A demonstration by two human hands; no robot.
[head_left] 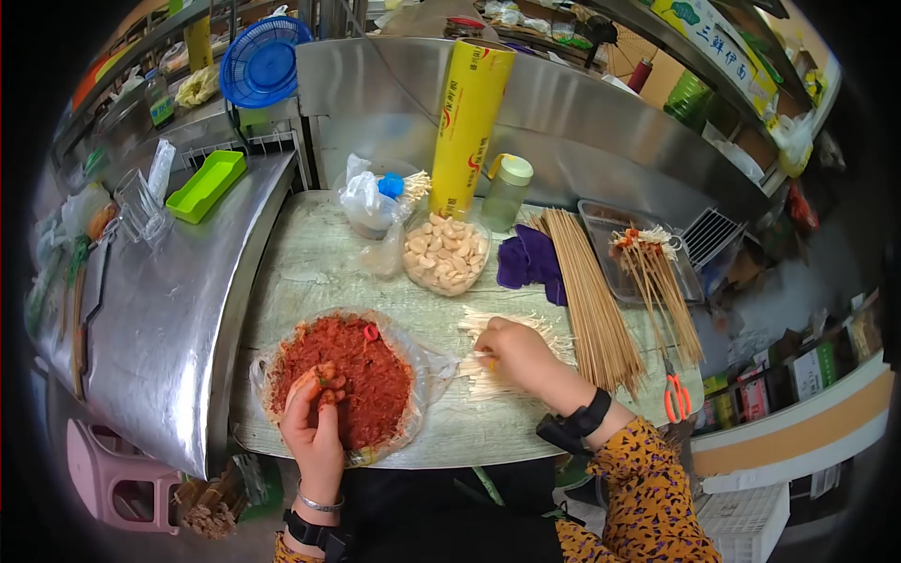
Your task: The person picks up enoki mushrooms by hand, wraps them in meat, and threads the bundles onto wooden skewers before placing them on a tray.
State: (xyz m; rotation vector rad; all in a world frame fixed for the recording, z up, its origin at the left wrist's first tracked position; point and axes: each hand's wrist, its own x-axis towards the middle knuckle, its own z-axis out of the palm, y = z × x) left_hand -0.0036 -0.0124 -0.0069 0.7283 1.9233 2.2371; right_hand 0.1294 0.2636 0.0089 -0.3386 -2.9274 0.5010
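Observation:
My left hand (pixel 315 422) is over a bowl of red marinated minced-looking meat (pixel 345 352), lined with a clear plastic bag (pixel 434 375). Its fingers are closed around a red, sauce-coated piece of meat (pixel 330 383), partly hidden by the fingers. To the right, my right hand (pixel 516 352) reaches down onto a spread of white enoki mushrooms (pixel 481 383). The fingers are bent together at the mushrooms, and their tips are partly hidden. A small red ring-shaped piece (pixel 371 333) lies on the meat.
Bamboo skewers (pixel 591 310) lie right of the mushrooms, near orange-handled scissors (pixel 676 396). A tray (pixel 610 253) holds filled skewers (pixel 648 263). Behind stand a tub of garlic cloves (pixel 446 255), a yellow film roll (pixel 469 131), a green bottle (pixel 508 192) and a purple cloth (pixel 530 261).

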